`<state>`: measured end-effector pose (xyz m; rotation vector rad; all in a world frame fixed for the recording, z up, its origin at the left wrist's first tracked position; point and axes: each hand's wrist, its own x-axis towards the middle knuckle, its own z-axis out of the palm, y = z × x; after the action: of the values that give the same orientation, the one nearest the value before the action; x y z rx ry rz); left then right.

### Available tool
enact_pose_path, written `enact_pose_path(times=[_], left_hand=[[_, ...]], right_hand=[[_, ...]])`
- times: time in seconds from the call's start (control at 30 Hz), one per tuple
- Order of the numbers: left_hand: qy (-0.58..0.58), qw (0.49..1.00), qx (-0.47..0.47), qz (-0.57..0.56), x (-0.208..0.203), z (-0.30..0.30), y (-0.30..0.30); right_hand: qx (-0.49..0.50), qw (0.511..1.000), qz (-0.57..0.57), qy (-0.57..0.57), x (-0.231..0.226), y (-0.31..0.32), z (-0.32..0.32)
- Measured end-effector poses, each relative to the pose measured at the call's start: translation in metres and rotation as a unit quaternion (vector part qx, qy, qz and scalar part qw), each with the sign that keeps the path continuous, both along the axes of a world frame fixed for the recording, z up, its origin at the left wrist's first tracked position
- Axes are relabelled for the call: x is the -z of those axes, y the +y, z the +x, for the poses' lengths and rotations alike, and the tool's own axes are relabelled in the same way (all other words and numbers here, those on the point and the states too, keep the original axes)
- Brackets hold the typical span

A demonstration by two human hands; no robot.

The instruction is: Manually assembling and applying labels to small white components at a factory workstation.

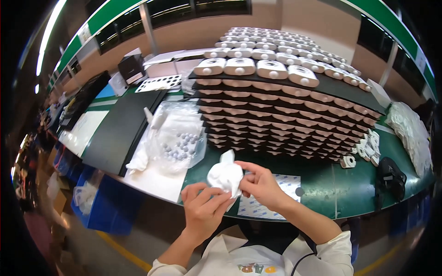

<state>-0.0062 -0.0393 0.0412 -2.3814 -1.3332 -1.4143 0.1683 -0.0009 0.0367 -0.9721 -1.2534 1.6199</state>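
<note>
Pinching a crumpled white piece point(224, 175) by its lower edge in the left grip point(202, 206) and right side in the right grip point(263, 185), facing stacked black trays point(334, 87) beyond on the bench point(317, 193).

1. Green table point(317, 184), near edge curved.
2. Beyond the table's far edge, a beige wall point(317, 20) with dark windows point(221, 7).
3. Above the far left corner, a bright tube light point(49, 32).
4. Below the near edge, grey floor point(92, 255) with a yellow line point(123, 251).
</note>
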Motion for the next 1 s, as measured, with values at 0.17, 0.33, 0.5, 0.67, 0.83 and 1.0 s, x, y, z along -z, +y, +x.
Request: enact_pose_path(times=[0.17, 0.33, 0.5, 0.67, 0.83, 1.0], left_hand=[[0.084, 0.994, 0.061, 0.036, -0.012, -0.013, -0.012], [0.168, 0.966, -0.033, 0.192, -0.015, -0.063, -0.008], [0.108, 0.891, -0.318, 0.305, -0.024, -0.141, -0.004], [0.111, 0.870, -0.418, 0.236, 0.016, -0.179, 0.022], [0.097, 0.908, -0.397, 0.094, 0.085, -0.195, 0.051], [-0.047, 0.946, -0.311, -0.080, 0.088, -0.185, 0.068]], right_hand=[[-0.074, 0.997, 0.024, 0.010, -0.011, -0.013, 0.006], [-0.133, 0.991, 0.034, -0.003, -0.071, -0.028, 0.046], [0.168, 0.926, 0.325, -0.096, -0.131, -0.034, 0.099], [0.334, 0.859, 0.299, -0.248, -0.182, 0.007, 0.159], [0.244, 0.916, 0.151, -0.280, -0.191, 0.055, 0.195], [0.248, 0.902, 0.123, -0.332, -0.196, 0.070, 0.188]])
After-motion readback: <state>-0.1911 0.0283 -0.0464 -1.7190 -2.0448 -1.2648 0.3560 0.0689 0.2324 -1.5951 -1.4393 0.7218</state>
